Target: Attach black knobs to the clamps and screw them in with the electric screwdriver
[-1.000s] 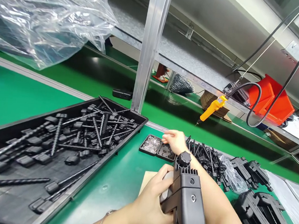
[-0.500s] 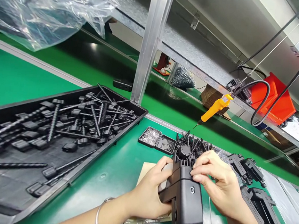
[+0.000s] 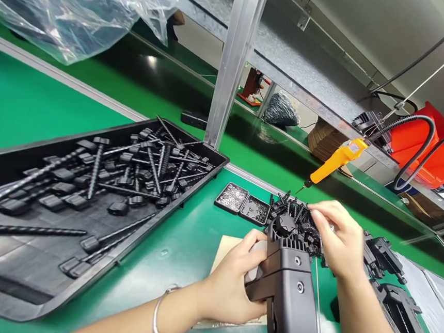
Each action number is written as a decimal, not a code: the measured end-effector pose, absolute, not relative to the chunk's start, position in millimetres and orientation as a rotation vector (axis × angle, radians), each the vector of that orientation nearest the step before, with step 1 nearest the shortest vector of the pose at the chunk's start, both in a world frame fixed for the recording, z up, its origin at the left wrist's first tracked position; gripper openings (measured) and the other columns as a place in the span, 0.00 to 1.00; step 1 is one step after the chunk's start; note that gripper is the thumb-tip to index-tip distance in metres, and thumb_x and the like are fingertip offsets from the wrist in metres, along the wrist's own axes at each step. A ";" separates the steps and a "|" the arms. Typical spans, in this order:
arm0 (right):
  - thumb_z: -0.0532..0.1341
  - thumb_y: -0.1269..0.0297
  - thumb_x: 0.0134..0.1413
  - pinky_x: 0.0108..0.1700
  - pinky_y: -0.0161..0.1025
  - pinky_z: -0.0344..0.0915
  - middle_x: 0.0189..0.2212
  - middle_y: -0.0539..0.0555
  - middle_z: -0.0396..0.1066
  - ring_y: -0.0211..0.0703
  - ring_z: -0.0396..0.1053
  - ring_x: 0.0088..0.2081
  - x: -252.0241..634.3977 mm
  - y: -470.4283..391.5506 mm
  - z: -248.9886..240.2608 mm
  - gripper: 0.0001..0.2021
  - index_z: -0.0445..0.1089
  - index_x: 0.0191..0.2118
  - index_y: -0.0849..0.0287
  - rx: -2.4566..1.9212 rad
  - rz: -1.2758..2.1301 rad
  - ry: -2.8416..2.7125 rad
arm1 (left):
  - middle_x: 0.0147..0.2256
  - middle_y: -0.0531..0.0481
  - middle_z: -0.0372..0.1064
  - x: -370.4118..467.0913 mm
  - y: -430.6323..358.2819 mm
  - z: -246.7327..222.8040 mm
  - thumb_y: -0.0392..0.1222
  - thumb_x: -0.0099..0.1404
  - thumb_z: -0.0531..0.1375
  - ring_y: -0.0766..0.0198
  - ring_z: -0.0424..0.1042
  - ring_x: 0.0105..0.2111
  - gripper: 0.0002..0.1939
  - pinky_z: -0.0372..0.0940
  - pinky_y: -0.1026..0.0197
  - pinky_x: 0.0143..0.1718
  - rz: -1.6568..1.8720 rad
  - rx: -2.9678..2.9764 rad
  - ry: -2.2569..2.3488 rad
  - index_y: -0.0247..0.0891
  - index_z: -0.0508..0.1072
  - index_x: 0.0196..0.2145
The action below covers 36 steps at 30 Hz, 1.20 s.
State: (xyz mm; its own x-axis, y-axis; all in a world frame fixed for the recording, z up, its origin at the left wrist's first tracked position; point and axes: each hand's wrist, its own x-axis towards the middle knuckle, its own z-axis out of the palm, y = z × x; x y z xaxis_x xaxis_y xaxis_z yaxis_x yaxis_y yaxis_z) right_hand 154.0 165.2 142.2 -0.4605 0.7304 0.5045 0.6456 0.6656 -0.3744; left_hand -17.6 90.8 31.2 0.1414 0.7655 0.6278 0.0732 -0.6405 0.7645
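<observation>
My left hand is wrapped round a black plastic housing, holding it tilted above the bench. Two round screw holes show on its front face, each with something metallic inside, and a round ribbed part sits at its top end. My right hand is apart from the housing, up to its right, with fingers stretched forward and nothing visible in them. Just beyond it lies a pile of small black threaded parts. A yellow electric screwdriver hangs above that pile, its bit pointing down to the left.
A large black tray of black threaded rods with knobs fills the left. Two small boxes, one of washers and one of tiny dark screws, stand mid-bench. Black moulded parts lie at right. A metal post rises behind.
My right hand has left the housing and moved up and right, uncovering the upper screw hole. My left hand still holds the housing. The whole view has shifted slightly.
</observation>
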 end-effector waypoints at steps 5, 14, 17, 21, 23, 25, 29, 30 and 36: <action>0.64 0.73 0.58 0.48 0.43 0.69 0.36 0.53 0.77 0.47 0.74 0.42 82.1 242.1 78.7 0.04 0.77 0.35 0.59 -1.439 0.272 -2.593 | 0.38 0.46 0.62 -17.5 90.9 32.1 0.37 0.50 0.64 0.56 0.63 0.40 0.11 0.67 0.55 0.41 1.561 1.828 0.778 0.38 0.69 0.33; 0.65 0.65 0.64 0.48 0.49 0.71 0.38 0.53 0.74 0.46 0.73 0.42 42.7 271.5 8.7 0.07 0.73 0.38 0.64 -1.579 0.349 -2.797 | 0.37 0.46 0.64 -16.3 94.3 24.0 0.40 0.49 0.67 0.54 0.64 0.43 0.13 0.67 0.55 0.45 1.652 1.804 0.731 0.38 0.70 0.33; 0.64 0.65 0.64 0.47 0.48 0.71 0.37 0.52 0.74 0.45 0.73 0.41 47.1 274.2 3.2 0.07 0.72 0.37 0.64 -1.588 0.414 -2.749 | 0.37 0.46 0.65 -16.1 93.9 22.6 0.40 0.48 0.67 0.54 0.64 0.43 0.13 0.67 0.54 0.46 1.658 1.804 0.718 0.38 0.69 0.32; 0.63 0.64 0.65 0.46 0.46 0.71 0.35 0.52 0.73 0.43 0.73 0.39 49.3 275.5 9.6 0.08 0.72 0.35 0.63 -1.568 0.510 -2.594 | 0.37 0.47 0.64 -16.9 92.3 24.1 0.36 0.45 0.67 0.55 0.64 0.42 0.14 0.68 0.55 0.44 1.633 1.801 0.741 0.38 0.70 0.32; 0.63 0.65 0.65 0.44 0.44 0.71 0.32 0.51 0.73 0.42 0.73 0.36 54.6 274.6 26.8 0.09 0.72 0.33 0.63 -1.522 0.565 -2.491 | 0.37 0.47 0.63 -17.5 91.7 25.7 0.35 0.45 0.66 0.56 0.64 0.41 0.14 0.68 0.56 0.42 1.614 1.794 0.750 0.38 0.71 0.32; 0.62 0.64 0.64 0.40 0.41 0.70 0.29 0.51 0.74 0.42 0.73 0.33 67.0 268.5 56.5 0.09 0.73 0.32 0.62 -1.443 0.634 -2.381 | 0.38 0.47 0.62 -18.1 91.3 27.7 0.34 0.46 0.66 0.56 0.64 0.41 0.13 0.68 0.57 0.40 1.608 1.783 0.760 0.38 0.70 0.32; 0.64 0.56 0.57 0.34 0.38 0.68 0.25 0.51 0.73 0.44 0.72 0.30 110.2 229.3 137.7 0.12 0.76 0.32 0.60 -1.213 0.800 -2.236 | 0.34 0.48 0.62 -19.3 91.0 31.5 0.35 0.49 0.65 0.57 0.63 0.39 0.11 0.66 0.57 0.38 1.585 1.813 0.782 0.39 0.67 0.30; 0.67 0.54 0.53 0.33 0.38 0.68 0.25 0.50 0.73 0.44 0.71 0.29 121.4 214.8 156.8 0.12 0.77 0.31 0.59 -1.161 0.838 -2.223 | 0.34 0.49 0.62 -19.6 90.9 32.2 0.35 0.50 0.65 0.57 0.63 0.39 0.11 0.66 0.57 0.39 1.574 1.825 0.787 0.39 0.67 0.30; 0.69 0.66 0.56 0.28 0.33 0.64 0.28 0.51 0.75 0.38 0.68 0.28 153.0 144.4 209.2 0.02 0.81 0.33 0.54 -0.899 1.292 -2.284 | 0.38 0.47 0.61 -20.1 90.9 33.4 0.33 0.52 0.64 0.58 0.64 0.41 0.10 0.68 0.58 0.40 1.526 1.801 0.786 0.38 0.70 0.33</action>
State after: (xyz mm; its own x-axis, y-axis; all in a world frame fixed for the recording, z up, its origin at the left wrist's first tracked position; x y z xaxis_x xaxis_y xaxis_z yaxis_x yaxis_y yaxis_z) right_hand 153.0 144.4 209.2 -0.7300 0.6835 0.0041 0.3486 0.3775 -0.8579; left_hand -20.1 90.9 33.4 0.1465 0.7833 0.6042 0.0369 -0.6147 0.7879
